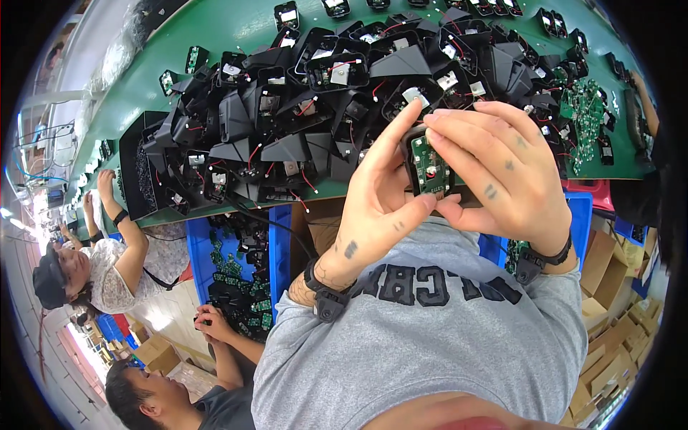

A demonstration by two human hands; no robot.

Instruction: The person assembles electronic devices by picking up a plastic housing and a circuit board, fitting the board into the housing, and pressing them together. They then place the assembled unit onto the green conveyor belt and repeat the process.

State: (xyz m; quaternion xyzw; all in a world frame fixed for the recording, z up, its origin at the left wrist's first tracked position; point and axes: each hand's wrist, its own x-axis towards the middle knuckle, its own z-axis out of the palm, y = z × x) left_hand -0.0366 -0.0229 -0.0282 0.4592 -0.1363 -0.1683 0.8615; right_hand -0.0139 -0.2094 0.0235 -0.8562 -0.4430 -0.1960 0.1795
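Note:
Between my two hands, above the near edge of the table, is a small black plastic housing with a green circuit board (428, 163) in it. My left hand (376, 193) grips it from the left, thumb at its lower end and fingers partly behind it. From the right, my right hand (505, 168) curls over it, fingertips at its upper edge and thumb near its lower right corner. The board faces up, with small white parts and a reddish spot in its middle. Just beyond my hands lies a heap of black plastic housings (308, 147) with red wires and white connectors.
Loose green circuit boards (584, 115) lie on the green table (233, 29) at the right. Blue bins (281, 240) stand below the table edge, one holding boards and black parts. A black tray (136, 143) holds small dark pieces. Two co-workers (154, 390) are at the left.

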